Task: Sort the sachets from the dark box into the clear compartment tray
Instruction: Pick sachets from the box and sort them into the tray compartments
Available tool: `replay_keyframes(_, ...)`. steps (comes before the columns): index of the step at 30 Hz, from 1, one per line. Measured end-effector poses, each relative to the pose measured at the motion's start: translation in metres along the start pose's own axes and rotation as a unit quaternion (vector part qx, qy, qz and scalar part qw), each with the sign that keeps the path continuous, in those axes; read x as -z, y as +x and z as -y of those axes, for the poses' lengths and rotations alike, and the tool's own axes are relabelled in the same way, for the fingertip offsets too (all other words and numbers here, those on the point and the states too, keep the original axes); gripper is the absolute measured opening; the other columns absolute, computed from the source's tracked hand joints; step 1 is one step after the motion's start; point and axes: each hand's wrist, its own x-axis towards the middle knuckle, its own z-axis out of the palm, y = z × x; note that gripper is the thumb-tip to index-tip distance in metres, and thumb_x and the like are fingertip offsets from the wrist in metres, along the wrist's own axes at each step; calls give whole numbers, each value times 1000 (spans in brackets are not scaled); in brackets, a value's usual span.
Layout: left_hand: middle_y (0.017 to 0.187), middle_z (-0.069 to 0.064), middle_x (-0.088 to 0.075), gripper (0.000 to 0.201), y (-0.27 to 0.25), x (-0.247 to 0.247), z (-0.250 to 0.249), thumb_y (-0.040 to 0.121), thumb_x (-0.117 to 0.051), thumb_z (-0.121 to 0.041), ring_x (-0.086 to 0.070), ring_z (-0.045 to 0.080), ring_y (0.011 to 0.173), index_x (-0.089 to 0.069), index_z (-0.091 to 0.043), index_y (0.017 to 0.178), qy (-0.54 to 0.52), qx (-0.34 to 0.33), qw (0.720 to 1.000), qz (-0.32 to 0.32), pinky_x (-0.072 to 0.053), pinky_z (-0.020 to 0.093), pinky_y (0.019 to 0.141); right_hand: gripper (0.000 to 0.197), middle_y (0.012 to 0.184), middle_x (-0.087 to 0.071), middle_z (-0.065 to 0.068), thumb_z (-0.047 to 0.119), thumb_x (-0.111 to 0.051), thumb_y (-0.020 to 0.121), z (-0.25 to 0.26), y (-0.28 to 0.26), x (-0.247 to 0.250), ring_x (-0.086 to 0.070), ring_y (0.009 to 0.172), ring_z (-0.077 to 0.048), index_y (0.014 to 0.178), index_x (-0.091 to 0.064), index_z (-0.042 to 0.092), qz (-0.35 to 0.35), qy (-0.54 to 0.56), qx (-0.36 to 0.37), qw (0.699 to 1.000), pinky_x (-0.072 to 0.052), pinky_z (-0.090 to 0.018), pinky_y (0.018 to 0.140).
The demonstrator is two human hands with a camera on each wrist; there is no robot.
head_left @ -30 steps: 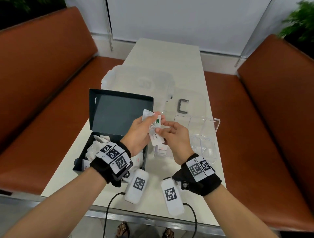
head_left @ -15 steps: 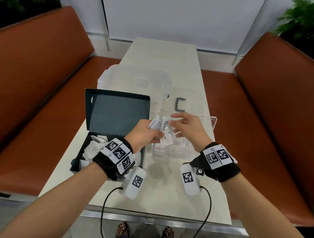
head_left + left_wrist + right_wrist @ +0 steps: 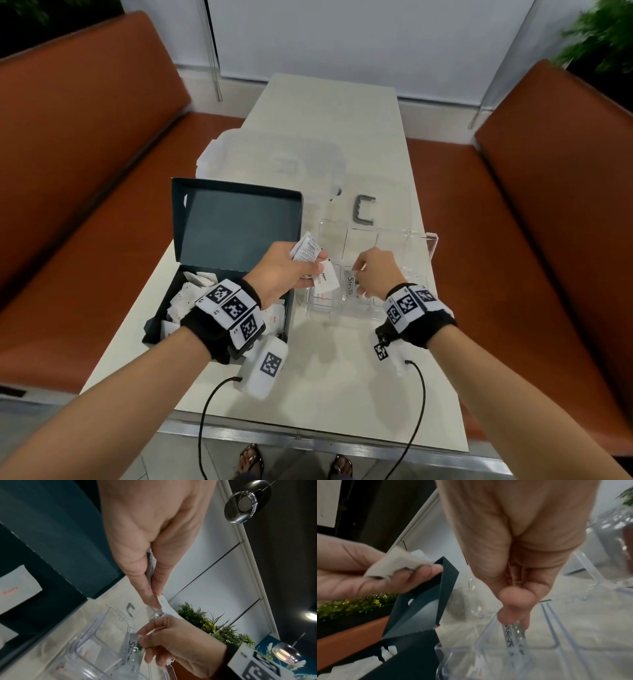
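Stevia sachet [image 3: 350, 290], flat white paper, pinched by right hand [image 3: 376, 273] inside clear compartment tray [image 3: 432, 244]; paper sachets [image 3: 306, 251] gripped by left hand [image 3: 281, 272] at 9 o'clock.

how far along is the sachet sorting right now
Early on. Done: the near-left compartment of the clear tray already holds at least one sachet with red print. In hand: the right hand is lowering a Stevia sachet into the next compartment, while the left hand holds several more sachets. Left: a heap of sachets in the dark box, and the other compartments look empty.
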Motion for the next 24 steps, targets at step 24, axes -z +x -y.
replay_keyframes(24, 112, 9, -69, 24, -6, 7, 6, 88, -64, 5, -67, 21, 97, -66, -3, 110, -5, 2, 1000, 3, -59, 25, 75, 19, 96, -61, -6, 1, -55, 86, -13, 14, -30, -64, 90, -29, 100, -61, 13, 33, -462, 116, 879, -39, -32, 63)
